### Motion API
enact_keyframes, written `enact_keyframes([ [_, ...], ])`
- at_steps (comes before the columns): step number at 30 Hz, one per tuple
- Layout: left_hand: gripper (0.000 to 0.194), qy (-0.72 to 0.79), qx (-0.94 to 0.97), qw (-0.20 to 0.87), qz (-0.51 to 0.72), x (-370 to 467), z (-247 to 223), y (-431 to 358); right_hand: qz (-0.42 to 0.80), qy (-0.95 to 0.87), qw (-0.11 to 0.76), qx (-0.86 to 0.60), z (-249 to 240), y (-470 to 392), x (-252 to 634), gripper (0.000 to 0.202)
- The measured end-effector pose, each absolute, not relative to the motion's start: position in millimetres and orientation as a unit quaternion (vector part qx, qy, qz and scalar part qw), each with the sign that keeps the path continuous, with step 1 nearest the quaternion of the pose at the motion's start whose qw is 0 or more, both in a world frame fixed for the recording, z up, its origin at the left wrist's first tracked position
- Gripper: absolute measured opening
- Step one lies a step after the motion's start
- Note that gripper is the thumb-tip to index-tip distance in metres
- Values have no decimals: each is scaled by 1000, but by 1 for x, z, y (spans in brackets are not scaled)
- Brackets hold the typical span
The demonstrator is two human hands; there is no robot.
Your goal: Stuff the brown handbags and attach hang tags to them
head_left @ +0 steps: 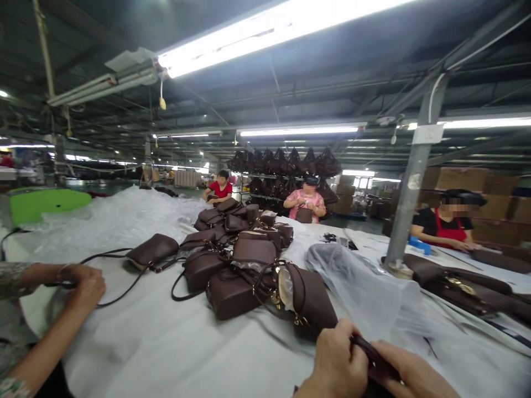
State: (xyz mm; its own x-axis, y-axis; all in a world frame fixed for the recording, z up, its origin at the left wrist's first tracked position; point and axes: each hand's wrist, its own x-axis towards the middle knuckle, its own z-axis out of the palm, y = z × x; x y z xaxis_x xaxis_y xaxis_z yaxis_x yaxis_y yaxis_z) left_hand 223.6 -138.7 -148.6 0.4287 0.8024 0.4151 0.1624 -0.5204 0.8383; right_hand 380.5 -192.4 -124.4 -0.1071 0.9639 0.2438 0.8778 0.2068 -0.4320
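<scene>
Left grip (339,356): fingers curled tight around a dark brown, narrow, leather-like strip (375,356), knuckles up.
Right grip (415,367): just beside the left one, pinching the same strip, partly cut off by the lower edge of the view.
Strip: between the two hands, low on the right, over the near part of the tabletop; whether it joins a bag is hidden.
Tabletop (141,354): broad, covered in white sheeting.
Nearest bag: dark brown, smooth, leather-like, with gold-coloured metal fittings (315,298), tilted, just beyond the left grip.
Bag pile: many dark brown, boxy, leather-like handbags (234,296) heaped mid-tabletop, straps looping out.
Co-worker at left: two hands (85,287) from patterned sleeves, close together at the strap of a dark brown, soft-cornered bag (153,251) lying near the pile.
Plastic: clear, crumpled film (120,221) heaped on the left; a translucent sheet (357,282) right of the pile.
Far side: a person in a red top (224,190) and one in a pink patterned top (309,204).
Right side: a person in a red apron (446,226), beyond a grey metal post (415,177).
Background: rows of dark hanging bags (286,163); brown cardboard cartons (460,179).
</scene>
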Motion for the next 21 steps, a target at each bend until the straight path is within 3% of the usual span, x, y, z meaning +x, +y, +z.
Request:
enact_keyframes([
  [5,12,284,752,411,430,214,-148,-141,127,-746,239,-608,-116,-186,377,15],
  [10,26,197,682,573,410,211,-157,-134,60,-763,231,-600,-121,-180,379,14],
  [13,22,152,636,636,409,208,-161,-128,47,-763,201,-613,-122,-181,375,12],
  [21,23,132,602,697,365,205,-148,-127,63,-779,170,-601,-83,-209,375,16],
])
